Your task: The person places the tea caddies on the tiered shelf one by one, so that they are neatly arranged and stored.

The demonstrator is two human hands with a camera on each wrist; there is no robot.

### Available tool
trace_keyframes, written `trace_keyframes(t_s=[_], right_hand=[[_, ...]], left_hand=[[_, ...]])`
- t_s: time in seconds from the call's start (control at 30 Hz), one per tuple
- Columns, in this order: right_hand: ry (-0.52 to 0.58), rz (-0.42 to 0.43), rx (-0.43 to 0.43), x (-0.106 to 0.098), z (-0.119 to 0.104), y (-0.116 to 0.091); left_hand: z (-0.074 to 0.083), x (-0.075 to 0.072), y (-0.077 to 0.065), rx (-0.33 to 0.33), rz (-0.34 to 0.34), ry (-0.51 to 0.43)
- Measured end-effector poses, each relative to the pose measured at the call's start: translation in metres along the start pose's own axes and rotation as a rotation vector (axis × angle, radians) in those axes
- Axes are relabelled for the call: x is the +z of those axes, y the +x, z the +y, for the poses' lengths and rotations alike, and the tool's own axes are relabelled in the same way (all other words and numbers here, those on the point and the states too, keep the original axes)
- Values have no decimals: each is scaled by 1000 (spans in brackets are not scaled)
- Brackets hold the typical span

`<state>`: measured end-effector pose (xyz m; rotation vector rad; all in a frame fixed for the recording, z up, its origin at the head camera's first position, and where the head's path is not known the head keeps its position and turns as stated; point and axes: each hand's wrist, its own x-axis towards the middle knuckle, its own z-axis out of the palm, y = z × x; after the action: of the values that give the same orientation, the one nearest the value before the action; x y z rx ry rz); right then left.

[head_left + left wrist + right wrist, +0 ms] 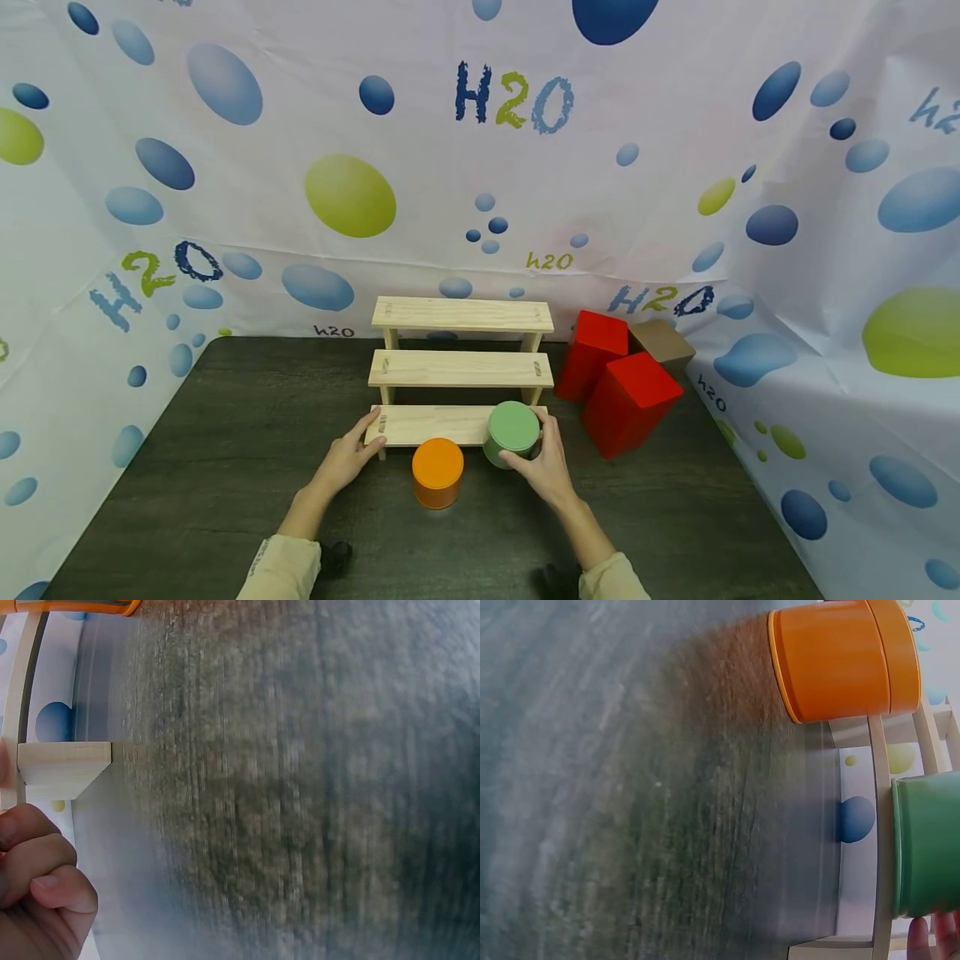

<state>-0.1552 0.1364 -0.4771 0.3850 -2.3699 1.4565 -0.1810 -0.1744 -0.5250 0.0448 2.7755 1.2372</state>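
Observation:
A light wooden three-step shelf stands on the dark table. My left hand grips the left end of its lowest step, the thumb at the front edge; the left wrist view shows the other fingers curled below. My right hand holds a green lidded canister between thumb and fingers, at the right part of the lowest step. In the right wrist view the green canister's base lies right against the board. An orange lidded canister stands upright on the table in front of the shelf, between the hands.
Two red boxes and a brown cardboard box stand close together to the right of the shelf. Behind and at both sides hangs a white curtain with blue and green spots. The dark tabletop extends around the shelf.

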Motion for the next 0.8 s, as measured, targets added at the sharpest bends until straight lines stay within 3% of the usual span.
trace_keyframes(t_s=[0.27, 0.5, 0.67, 0.8], right_hand=[[60, 27, 39, 2, 7, 6], [149, 23, 73, 2, 13, 11], [171, 27, 80, 5, 26, 15], [184, 45, 83, 5, 16, 18]], left_hand=[[1, 0, 0, -18, -1, 14], [5, 1, -1, 7, -1, -8], [3, 1, -1, 4, 11, 5], [3, 0, -2, 3, 14, 10]])
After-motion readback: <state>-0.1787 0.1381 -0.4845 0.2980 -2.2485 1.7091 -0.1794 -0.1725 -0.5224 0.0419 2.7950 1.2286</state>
